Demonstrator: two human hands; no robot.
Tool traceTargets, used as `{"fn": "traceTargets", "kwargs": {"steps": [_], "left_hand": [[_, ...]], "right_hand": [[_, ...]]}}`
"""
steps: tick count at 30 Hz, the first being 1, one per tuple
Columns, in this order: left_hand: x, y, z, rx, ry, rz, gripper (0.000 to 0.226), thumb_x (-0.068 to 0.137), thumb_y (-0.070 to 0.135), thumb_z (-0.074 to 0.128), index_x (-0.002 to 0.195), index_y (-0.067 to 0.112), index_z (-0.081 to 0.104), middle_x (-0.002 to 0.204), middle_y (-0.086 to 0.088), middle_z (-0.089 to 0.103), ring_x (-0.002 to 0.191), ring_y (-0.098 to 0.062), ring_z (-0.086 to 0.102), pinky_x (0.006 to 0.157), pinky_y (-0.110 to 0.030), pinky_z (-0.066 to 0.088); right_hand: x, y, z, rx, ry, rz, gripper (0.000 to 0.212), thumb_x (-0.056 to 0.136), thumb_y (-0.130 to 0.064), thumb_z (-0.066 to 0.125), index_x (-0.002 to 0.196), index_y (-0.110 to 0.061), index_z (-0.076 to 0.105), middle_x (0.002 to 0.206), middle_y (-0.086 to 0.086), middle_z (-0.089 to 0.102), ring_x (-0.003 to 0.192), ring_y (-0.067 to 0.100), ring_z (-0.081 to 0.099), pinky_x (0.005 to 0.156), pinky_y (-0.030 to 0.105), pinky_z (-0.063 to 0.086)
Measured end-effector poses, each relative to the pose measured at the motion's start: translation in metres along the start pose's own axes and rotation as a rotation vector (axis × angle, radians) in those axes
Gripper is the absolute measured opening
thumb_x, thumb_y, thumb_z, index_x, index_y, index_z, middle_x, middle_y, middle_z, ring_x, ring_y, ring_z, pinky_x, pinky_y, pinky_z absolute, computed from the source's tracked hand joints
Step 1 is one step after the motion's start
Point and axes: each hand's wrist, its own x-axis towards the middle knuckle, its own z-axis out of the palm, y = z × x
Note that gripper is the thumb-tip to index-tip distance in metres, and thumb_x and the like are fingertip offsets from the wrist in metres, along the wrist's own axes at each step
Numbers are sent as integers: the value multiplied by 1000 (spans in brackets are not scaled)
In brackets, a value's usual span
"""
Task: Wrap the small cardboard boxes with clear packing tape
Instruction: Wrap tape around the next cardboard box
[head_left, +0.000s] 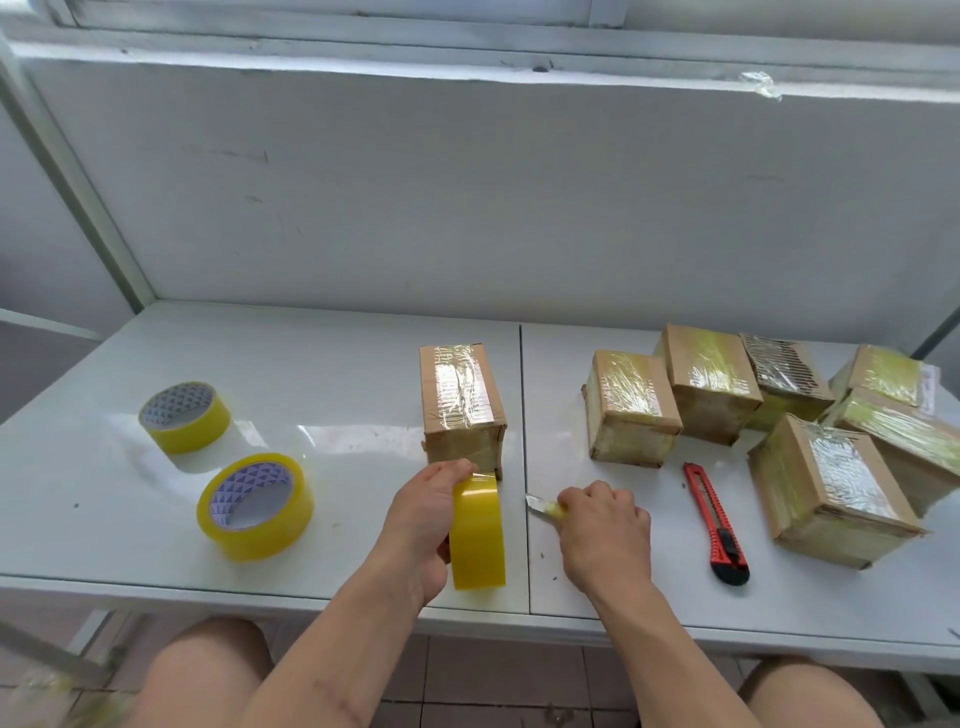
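Small brown cardboard box (462, 402) with clear tape over its top stands upright mid-table, just beyond both hands. Left hand (423, 512) grips a yellow-tinted roll of clear packing tape (477, 532) held on edge, roll's far end touching the box's near bottom edge. Right hand (605, 525), just right of the roll, fingers curled round a small yellow-handled cutter (543, 507), blade pointing left toward the roll; hands apart. Red and black utility knife (714, 525) lies on the white table (337, 374) right of that hand. Cluster of taped cardboard boxes (779, 415) sits far right. Two spare yellow tape rolls (254, 506) lie far left.
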Motion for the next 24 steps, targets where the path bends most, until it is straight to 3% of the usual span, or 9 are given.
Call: {"fn": "traceTargets", "kwargs": {"steps": [4,8,10,13,18,24], "left_hand": [[1,0,1,-14,-6,14,19,99,34,62,112,21,68,109,-12,67,94,-31,64,78,-42,55],[4,-1,2,-17,-1,19,14,100,34,61,110,26,65,111,-10,65,103,-34,64,86,-46,55],[5,-1,2,-8,10,26,14,99,35,61,109,26,66,113,-11,65,105,-35,63,89,-47,55],[7,-3,4,2,14,31,16,100,34,61,110,23,67,113,-14,66,104,-36,64,81,-44,54],[9,-4,2,8,16,31,17,100,33,59,111,23,67,111,-14,67,99,-33,64,72,-39,54],[8,-4,1,3,-7,50,16,102,31,58,108,21,68,107,-13,69,88,-28,65,65,-33,53]], "right_hand": [[-7,-7,-2,-27,2,18,28,98,-15,46,122,-27,55,122,-2,56,113,23,48,90,33,36],[-12,-12,-33,180,50,10,16,107,-26,31,104,-25,47,99,-3,66,85,21,58,70,35,43],[-15,-16,-57,346,50,-53,25,109,-38,30,109,-28,52,94,-4,69,85,21,63,75,39,52],[-18,-25,-91,498,49,-171,23,105,-44,43,113,-36,63,86,-8,67,80,15,61,74,36,53],[-9,-39,-99,426,-11,-232,27,102,-46,52,120,-35,70,112,-7,69,93,11,58,81,31,51],[1,-52,-93,314,-20,-244,27,103,-44,50,119,-35,71,114,-9,68,94,10,56,79,29,49]]}}
